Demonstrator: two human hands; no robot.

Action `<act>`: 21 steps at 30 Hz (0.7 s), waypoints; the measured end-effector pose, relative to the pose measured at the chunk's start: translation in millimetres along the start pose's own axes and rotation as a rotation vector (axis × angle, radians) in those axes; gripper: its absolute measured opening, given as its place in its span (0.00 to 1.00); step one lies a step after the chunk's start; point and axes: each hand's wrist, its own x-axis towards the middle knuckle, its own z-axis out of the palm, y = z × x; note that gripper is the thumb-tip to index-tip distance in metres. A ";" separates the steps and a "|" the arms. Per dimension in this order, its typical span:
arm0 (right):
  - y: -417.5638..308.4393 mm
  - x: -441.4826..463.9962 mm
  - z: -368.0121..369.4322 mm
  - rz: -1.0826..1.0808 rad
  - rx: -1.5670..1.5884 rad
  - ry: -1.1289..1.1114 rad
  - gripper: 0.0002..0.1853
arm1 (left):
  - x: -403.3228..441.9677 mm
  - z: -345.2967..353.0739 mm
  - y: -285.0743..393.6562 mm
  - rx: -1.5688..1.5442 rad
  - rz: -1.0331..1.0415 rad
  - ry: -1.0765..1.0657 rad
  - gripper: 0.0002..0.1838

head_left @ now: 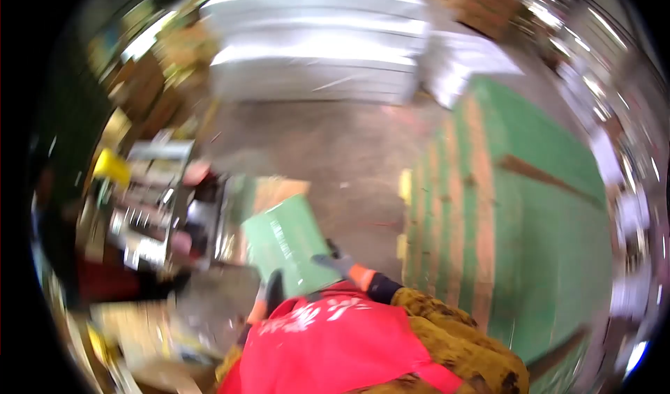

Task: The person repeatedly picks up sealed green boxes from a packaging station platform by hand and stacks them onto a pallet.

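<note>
A flat green box [283,244] with a line of white lettering lies in front of my body, tilted a little. My left hand [272,291], in a dark grey glove with an orange cuff, grips its near left edge. On the near right side my right hand [338,261], gloved the same way, holds the box with the fingers against its edge. The undersides of both hands are hidden. Just beyond the box sits a brown cardboard piece [279,190], partly covered by it.
A tall stack of green cartons [530,247] with brown bands stands close on my right. Ahead are white wrapped stacks [314,52]. To the left is a metal machine or rack [157,205] with a yellow part [112,167]. Cardboard boxes [150,94] stand behind it.
</note>
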 end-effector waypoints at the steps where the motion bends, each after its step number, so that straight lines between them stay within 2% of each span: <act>1: 0.6 19.1 -11.2 0.025 -0.084 0.020 0.48 | 9.3 -4.1 -9.2 0.025 0.045 0.052 0.28; 2: -21.4 19.6 -14.9 0.061 -0.047 -0.023 0.48 | 15.8 -1.1 -15.8 0.040 0.079 0.101 0.27; 3: -20.8 31.9 -25.1 0.091 0.029 -0.041 0.47 | 11.9 34.7 19.3 0.089 0.040 0.155 0.28; 4: -17.6 47.2 -38.4 0.074 -0.040 -0.051 0.44 | 8.7 71.4 55.5 0.136 -0.002 0.206 0.30; 5: -44.6 45.5 -36.2 0.082 -0.051 -0.141 0.51 | 11.0 80.1 60.3 0.052 0.017 0.197 0.30; 9: -67.0 99.9 -56.4 0.146 -0.227 -0.319 0.48 | 20.7 100.3 57.6 -0.121 0.048 0.251 0.31; 12: -93.4 131.1 -38.1 0.122 -0.380 -0.471 0.43 | 17.6 105.9 53.1 -0.193 0.010 0.375 0.32; 13: -106.3 130.6 -27.5 0.186 -0.343 -0.523 0.43 | 17.9 101.5 36.8 -0.255 0.052 0.415 0.33; 17: -77.0 153.7 -6.5 0.178 -0.478 -0.648 0.43 | -2.1 101.0 23.9 -0.342 0.118 0.487 0.33; 20: -59.1 148.7 1.9 0.175 -0.538 -0.671 0.44 | -22.0 98.8 21.9 -0.209 0.043 0.599 0.32; 21: -55.1 142.6 3.4 0.190 -0.527 -0.654 0.44 | -26.1 100.0 17.9 -0.146 0.126 0.600 0.32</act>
